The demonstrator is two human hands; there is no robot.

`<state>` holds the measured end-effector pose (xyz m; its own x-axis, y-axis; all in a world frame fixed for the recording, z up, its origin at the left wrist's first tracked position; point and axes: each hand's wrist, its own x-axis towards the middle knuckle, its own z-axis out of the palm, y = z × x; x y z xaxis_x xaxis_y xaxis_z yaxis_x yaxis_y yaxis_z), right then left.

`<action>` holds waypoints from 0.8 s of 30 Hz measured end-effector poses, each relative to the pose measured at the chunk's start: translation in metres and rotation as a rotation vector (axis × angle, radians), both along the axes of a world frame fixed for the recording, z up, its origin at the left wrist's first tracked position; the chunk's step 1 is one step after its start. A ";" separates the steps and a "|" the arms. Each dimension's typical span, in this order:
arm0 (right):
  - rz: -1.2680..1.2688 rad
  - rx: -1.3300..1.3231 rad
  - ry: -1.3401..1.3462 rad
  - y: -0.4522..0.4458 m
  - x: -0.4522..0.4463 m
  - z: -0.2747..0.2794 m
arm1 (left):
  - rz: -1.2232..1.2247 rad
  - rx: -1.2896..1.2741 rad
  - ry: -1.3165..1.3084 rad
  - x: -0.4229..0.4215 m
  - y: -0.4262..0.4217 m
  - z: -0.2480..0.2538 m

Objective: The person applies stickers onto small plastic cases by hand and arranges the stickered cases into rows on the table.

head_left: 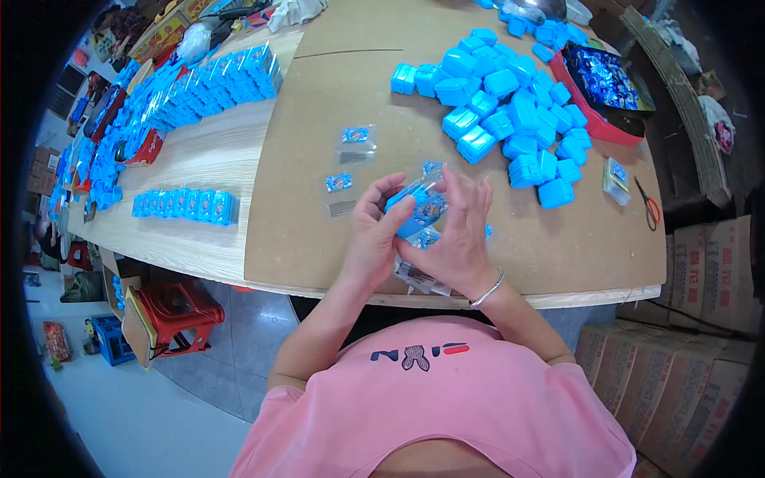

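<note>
Between my hands, above the brown board, is a small blue plastic box (415, 224) with a clear printed bag (434, 205) around or against it; which, I cannot tell. My left hand (373, 229) is closed on the box from the left, thumb along its near side. My right hand (462, 231) grips the bag from the right, its fingers raised and partly hiding it. Below both hands lie more clear bags (421, 279), partly covered. Two flat bags with blue printed headers, an upper bag (355, 143) and a lower bag (340, 191), rest left of my hands.
A heap of blue boxes (518, 111) spreads beyond my right hand. Behind it stands a red tray (586, 99) of blue packets. Scissors (649, 205) and a stack of cards (616, 182) lie far right. Packed rows (215, 86) and a shorter row (183, 205) occupy the left table.
</note>
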<state>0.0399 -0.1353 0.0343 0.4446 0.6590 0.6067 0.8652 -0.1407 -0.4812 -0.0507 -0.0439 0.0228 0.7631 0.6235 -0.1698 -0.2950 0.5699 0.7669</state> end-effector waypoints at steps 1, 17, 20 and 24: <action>0.000 -0.012 0.000 0.000 0.001 0.000 | 0.008 -0.045 0.007 0.000 0.001 -0.001; 0.187 0.206 0.176 -0.004 0.007 -0.006 | -0.004 0.016 0.018 -0.013 -0.012 0.009; 0.204 0.216 0.133 -0.004 0.009 -0.006 | 0.005 0.019 0.018 -0.015 -0.015 0.008; 0.273 0.169 0.230 -0.006 0.011 0.002 | 0.024 0.017 0.030 -0.021 -0.012 0.007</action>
<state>0.0506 -0.1410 0.0358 0.4040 0.6714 0.6213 0.7267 0.1770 -0.6638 -0.0716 -0.0562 0.0299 0.7425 0.6448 -0.1814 -0.2857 0.5498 0.7849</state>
